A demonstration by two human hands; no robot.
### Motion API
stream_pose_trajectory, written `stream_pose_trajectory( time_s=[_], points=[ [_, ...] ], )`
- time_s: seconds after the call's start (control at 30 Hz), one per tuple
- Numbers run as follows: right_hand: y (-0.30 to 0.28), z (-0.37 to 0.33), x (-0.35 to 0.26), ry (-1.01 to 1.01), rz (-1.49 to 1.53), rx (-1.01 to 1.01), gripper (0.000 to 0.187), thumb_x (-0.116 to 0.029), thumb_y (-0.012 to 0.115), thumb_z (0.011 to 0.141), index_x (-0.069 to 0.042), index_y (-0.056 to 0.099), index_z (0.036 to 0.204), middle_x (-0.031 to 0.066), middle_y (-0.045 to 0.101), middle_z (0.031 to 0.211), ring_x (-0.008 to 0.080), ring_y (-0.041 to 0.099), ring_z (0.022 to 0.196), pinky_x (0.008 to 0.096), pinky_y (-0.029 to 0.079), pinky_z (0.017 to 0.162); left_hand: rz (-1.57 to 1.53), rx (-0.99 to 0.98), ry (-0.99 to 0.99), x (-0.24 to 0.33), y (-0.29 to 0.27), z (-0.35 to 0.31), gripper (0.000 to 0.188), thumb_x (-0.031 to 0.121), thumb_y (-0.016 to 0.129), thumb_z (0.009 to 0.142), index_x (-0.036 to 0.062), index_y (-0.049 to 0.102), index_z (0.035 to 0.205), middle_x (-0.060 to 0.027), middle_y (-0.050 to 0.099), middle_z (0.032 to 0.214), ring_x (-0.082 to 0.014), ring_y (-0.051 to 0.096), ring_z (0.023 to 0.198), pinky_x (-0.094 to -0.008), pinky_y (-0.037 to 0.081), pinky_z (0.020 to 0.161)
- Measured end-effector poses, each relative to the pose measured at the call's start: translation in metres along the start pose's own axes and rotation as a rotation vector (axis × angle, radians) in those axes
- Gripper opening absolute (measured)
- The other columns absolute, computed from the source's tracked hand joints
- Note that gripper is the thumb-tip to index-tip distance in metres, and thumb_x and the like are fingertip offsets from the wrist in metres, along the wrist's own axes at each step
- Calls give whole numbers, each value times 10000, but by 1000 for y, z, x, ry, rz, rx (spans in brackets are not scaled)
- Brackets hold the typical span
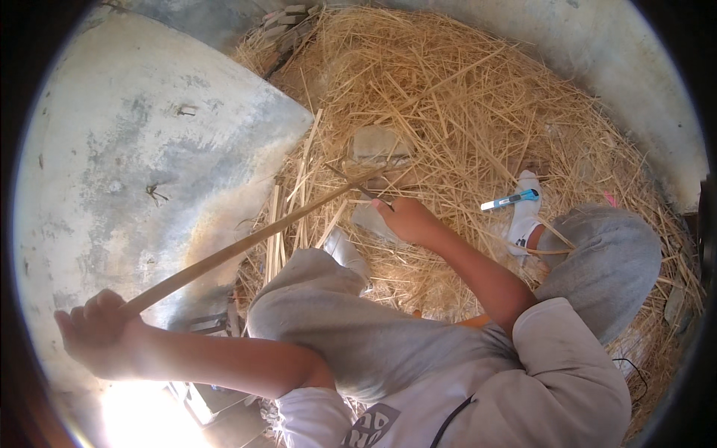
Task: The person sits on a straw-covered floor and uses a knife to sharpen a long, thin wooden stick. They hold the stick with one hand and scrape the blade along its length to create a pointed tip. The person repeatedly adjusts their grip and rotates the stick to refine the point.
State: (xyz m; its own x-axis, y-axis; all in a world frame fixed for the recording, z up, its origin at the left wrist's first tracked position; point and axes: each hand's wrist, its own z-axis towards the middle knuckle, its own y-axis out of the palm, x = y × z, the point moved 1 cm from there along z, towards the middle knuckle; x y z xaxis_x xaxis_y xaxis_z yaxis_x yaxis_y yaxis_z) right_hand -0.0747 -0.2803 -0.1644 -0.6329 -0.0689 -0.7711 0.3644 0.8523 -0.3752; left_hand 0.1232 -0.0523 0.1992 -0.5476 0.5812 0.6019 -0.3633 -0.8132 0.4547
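My left hand (pixel 101 336), at the far left, is closed round the near end of a long, flat bamboo strip (pixel 246 243). The strip slants up and to the right toward the middle of the view. Its far end meets the dark, narrow blade of a knife (pixel 365 192), which crosses it. My right hand (pixel 411 220) is wrapped round that knife; its handle is mostly hidden in my fingers. Straw-like bamboo shavings (pixel 448 89) lie all about the far end of the strip.
A blue and white box cutter (pixel 511 199) rests by my white-socked right foot (pixel 526 220). Stone blocks (pixel 377 142) sit among the shavings. Several longer strips (pixel 275 231) lie beside my left knee. Worn pale walls (pixel 149 149) stand at left and far right.
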Motion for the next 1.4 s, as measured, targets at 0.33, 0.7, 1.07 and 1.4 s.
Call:
stream_pose_trajectory(
  time_s=[0.33,0.7,1.07,1.4],
  points=[
    [27,-17,-23,-264,-33,30,662,-556,411,1019,26,641,805,191,589,632,313,586,572,455,471,603,70,43,20,-3,-10,5,411,-7,582,885,169,289,656,22,197,536,-111,165,456,-286,213,446],
    [54,53,167,30,-221,175,752,-631,330,1011,9,614,739,159,586,608,290,638,636,437,505,615,106,16,8,-23,-17,3,305,-30,570,880,109,399,670,35,224,531,-94,172,450,-286,219,460],
    [60,27,92,20,157,39,609,-586,412,1011,-23,583,851,105,534,588,222,551,509,405,491,553,-176,-143,-105,-44,-9,-6,288,-40,537,897,109,415,683,59,209,516,-68,120,426,-258,182,435],
    [40,64,180,166,-38,45,689,-659,368,992,-32,561,781,81,477,526,234,507,466,437,438,506,-206,-200,-101,-49,-22,2,108,14,527,887,28,466,798,25,251,540,-105,145,412,-270,169,412]
  ],
)
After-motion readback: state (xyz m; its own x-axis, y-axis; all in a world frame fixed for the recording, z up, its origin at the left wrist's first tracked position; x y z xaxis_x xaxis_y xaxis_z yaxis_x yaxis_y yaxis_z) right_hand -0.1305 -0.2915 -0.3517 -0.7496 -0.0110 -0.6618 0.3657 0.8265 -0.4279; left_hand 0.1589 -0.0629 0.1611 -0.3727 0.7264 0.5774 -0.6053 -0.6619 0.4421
